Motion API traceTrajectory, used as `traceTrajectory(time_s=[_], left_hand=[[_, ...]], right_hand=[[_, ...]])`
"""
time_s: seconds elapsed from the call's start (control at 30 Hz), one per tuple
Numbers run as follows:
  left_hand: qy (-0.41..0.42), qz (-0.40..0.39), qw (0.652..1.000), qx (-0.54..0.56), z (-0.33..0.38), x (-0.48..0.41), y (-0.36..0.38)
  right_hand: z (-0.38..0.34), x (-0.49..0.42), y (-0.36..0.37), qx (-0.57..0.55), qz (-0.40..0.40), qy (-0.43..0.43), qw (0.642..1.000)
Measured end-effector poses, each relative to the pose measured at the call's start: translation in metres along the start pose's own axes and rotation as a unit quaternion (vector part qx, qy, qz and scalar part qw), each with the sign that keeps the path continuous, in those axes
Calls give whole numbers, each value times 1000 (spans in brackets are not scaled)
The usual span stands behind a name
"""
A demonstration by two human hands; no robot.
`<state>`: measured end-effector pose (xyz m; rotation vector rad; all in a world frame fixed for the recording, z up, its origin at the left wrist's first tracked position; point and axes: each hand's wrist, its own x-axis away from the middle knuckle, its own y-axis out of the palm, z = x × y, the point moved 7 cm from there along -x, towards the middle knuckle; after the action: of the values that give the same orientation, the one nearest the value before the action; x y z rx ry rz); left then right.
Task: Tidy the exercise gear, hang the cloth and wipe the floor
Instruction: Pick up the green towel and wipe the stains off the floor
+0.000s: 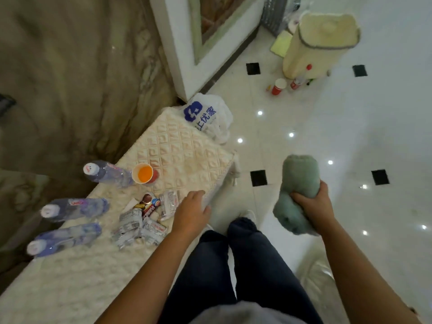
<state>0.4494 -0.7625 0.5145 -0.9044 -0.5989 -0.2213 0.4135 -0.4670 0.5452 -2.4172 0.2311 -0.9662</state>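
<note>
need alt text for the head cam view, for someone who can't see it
A person standing on a glossy white tiled floor grips a bunched green cloth in the right hand, while the left hand rests at the edge of a quilted cream bench top holding three water bottles, a cup of orange drink and snack packets.

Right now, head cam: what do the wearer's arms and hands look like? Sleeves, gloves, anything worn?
Both forearms are bare right down the frame; no sleeves show. The left hand and right hand are bare too: no gloves, and no watch, band or ring that I can make out, though the picture is soft. No cables or markings. Lower down, the person wears dark navy trousers and a grey top at the bottom edge.
</note>
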Motion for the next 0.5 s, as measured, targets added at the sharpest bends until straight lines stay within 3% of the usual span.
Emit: traceTrajectory(time_s=[0.2,0.5], left_hand=[[-63,-110,985,118,55,25,16],[-18,-208,974,85,185,-10,54]], right_hand=[[83,79,-106,-132,145,113,974],[196,112,-167,-267,270,243,893]])
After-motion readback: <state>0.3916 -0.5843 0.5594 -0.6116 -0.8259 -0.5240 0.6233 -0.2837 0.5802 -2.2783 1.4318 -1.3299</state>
